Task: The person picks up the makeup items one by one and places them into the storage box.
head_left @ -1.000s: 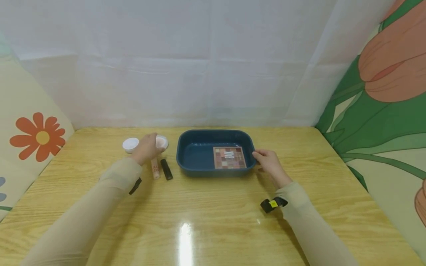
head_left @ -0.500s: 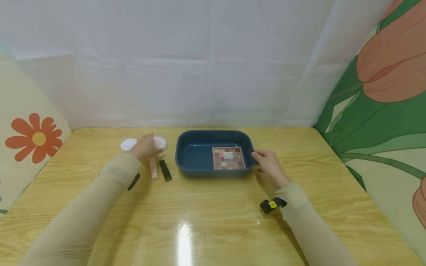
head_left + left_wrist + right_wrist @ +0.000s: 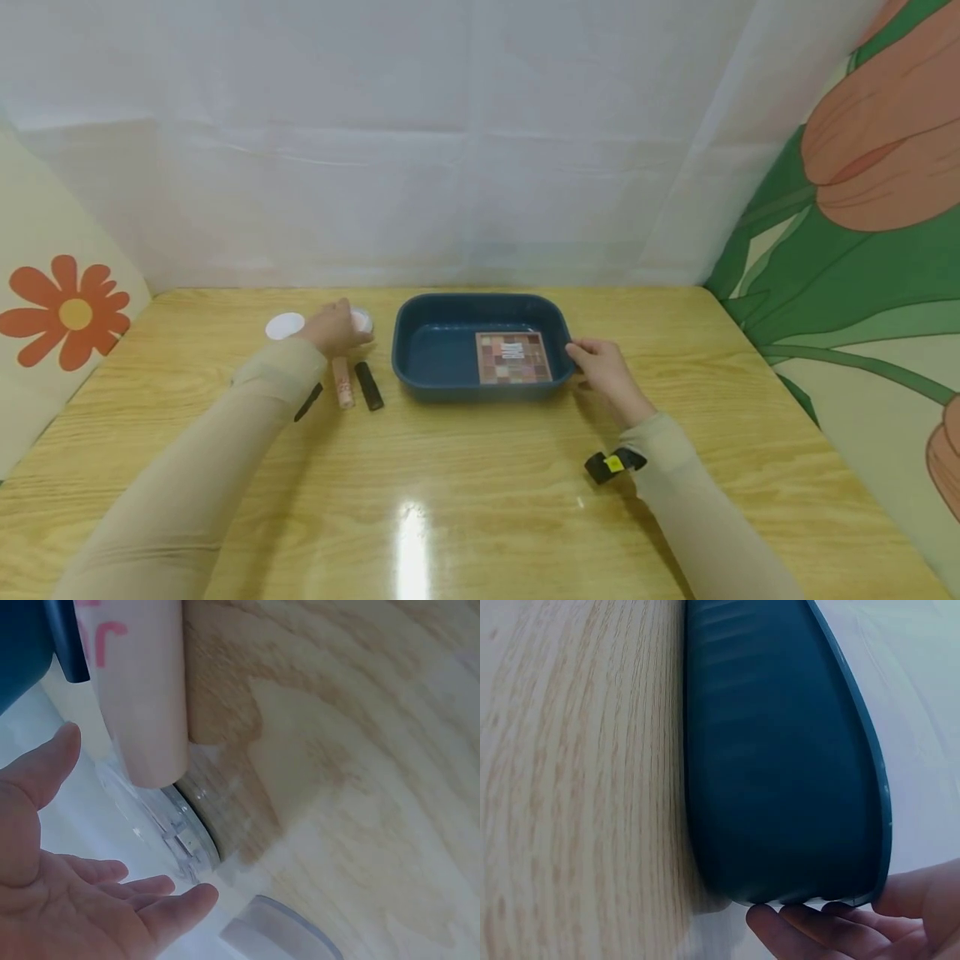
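Note:
My left hand is over a round compact at the back left of the table, partly covering it. In the left wrist view the thumb and fingers are spread on either side of this clear-rimmed compact, fingertips right at its edge. A pink tube with red lettering and a black tube lie just in front. My right hand grips the right end of a dark blue basin, its thumb at the rim and its fingers against the outer wall.
Inside the basin, on its right side, lies a square eyeshadow palette. A round white container stands left of the left hand. White cloth hangs behind the wooden table.
My left hand has shifted slightly right over the compact, covering more of it. The right hand keeps its hold on the basin. The whole head view has drifted slightly.

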A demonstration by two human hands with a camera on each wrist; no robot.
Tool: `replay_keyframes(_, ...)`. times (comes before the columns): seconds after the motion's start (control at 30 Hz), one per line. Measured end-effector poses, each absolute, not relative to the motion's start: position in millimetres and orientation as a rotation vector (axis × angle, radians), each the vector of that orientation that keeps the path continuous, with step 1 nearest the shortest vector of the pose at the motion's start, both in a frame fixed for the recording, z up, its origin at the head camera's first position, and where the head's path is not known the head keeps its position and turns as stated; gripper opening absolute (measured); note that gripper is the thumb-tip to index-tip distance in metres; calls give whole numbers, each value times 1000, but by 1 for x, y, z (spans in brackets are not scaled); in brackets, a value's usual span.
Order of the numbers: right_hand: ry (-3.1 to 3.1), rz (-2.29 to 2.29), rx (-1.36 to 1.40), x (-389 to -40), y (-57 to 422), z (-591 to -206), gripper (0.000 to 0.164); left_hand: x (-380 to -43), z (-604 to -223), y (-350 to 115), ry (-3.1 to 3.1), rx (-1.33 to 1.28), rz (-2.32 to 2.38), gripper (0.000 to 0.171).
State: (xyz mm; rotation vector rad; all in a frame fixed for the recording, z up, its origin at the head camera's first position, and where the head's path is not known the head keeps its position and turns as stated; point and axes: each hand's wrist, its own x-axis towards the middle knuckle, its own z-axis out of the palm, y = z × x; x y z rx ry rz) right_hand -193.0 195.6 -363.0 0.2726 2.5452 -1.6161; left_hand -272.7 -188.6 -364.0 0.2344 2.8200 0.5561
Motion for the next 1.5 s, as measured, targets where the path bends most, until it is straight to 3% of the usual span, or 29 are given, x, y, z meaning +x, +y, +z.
replay_keyframes(0.53, 2549, -1624, 272, -192, 195, -363, 39, -279, -363, -184, 2791, 203, 504, 85)
replay_keyframes(0.9, 2548, -1636, 282, -192, 194, -362, 38, -283, -368, -184, 2787, 215, 432, 63)
replay_keyframes(1.17, 2548, -1626, 293, -192, 194, -362, 39, -292, -379, -191, 2792, 186, 466, 64)
replay_keyframes(1.5, 2544, -1631, 280, -191, 195, -362, 39, -282, -369, -195, 2822, 218, 504, 45)
